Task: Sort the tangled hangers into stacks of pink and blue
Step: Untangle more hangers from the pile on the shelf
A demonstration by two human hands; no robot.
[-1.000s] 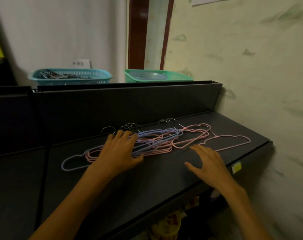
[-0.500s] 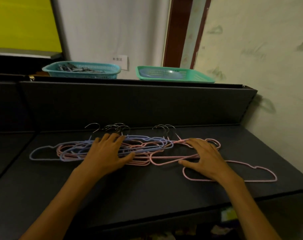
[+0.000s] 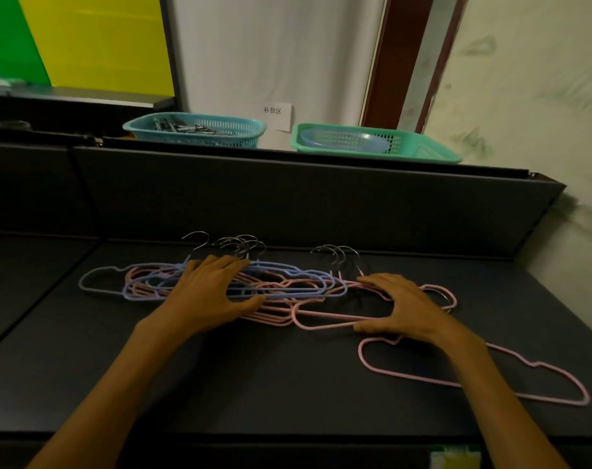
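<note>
Both hands on the tangled hangers (image 3: 254, 289) — sorting barely begun.

The heap of pink and blue hangers lay on the dark shelf (image 3: 254, 384), just below its back panel. The left hand (image 3: 213, 296) pressed flat on the heap, fingers straight and relaxed. The right hand (image 3: 399, 308), just right of the heap, pinched a pink hanger (image 3: 325, 314) between curled fingers and thumb. Another pink hanger (image 3: 474, 377) lay apart, nearer the shelf's front edge — likely the pink stack's start. Next, judging by this, the pinched hanger needs drawing free while the heap is held down.

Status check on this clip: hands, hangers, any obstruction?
Left hand flat on the tangled hangers. Right hand pinching a pink hanger. One pink hanger lies apart. No stacks yet; nothing blocking.
</note>
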